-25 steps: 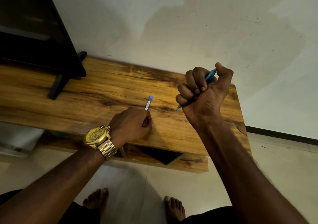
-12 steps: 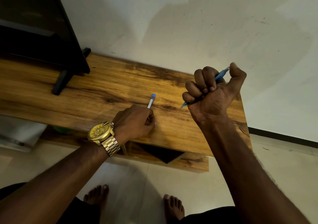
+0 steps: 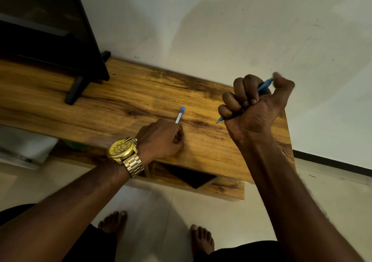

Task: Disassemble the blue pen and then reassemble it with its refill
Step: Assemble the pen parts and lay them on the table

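Gripping the blue pen (image 3: 265, 86) in a tight right hand (image 3: 254, 109), fist raised above the far right end of the wooden table (image 3: 112, 109), tip poking out low on the left side, back end jutting up by the thumb (blurred there). Resting on the tabletop, the left hand (image 3: 161, 138), fingers pinched together on the refill (image 3: 179, 115), its blue-capped end pointing away toward the wall (image 3: 221, 30). Gold watch (image 3: 121, 148) on that wrist. Black stand (image 3: 74, 89) at far left. Below, 2 bare feet on pale tiles.
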A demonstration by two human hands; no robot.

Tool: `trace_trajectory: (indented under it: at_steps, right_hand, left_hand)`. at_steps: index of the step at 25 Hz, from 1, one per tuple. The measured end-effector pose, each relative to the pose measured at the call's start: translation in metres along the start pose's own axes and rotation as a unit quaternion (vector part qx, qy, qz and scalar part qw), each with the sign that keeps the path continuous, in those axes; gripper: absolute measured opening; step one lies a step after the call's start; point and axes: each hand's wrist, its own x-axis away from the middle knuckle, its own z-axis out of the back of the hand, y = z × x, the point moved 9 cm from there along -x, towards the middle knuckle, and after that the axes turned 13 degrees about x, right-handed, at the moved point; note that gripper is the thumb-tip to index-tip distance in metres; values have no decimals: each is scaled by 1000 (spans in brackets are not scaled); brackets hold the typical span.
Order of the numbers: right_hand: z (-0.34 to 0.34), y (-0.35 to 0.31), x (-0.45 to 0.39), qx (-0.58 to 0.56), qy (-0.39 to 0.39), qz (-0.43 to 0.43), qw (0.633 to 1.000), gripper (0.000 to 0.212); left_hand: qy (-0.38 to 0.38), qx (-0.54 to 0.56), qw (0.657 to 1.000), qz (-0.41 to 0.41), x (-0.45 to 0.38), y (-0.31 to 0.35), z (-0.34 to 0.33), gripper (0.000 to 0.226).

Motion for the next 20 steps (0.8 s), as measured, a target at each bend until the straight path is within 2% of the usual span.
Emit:
trace_trajectory:
  at_steps: [9,13,15,17,18,20]
  right_hand:
    - [2,1,0,-1,18,1,1000,59]
    - [10,1,-1,-4,42,7,999,61]
    - [12,1,-1,-29,40,10,999,65]
    - [15,1,-1,-45,35,3,998,67]
    - [16,2,-1,-42,37,0,998,65]
    - [21,5,-1,-26,46,-3,999,60]
  left_hand:
    - [-10,11,1000,4,1,-1,-1,21]
    - [13,10,1000,-26,2,9,5,24]
    - [50,25,996,-67,3,19,12,41]
    - [92,-36,992,-72,2,18,19,72]
    - [91,-67,993,-36,1,7,18,89]
    - [42,-89,993,62,-2,-25,8,113]
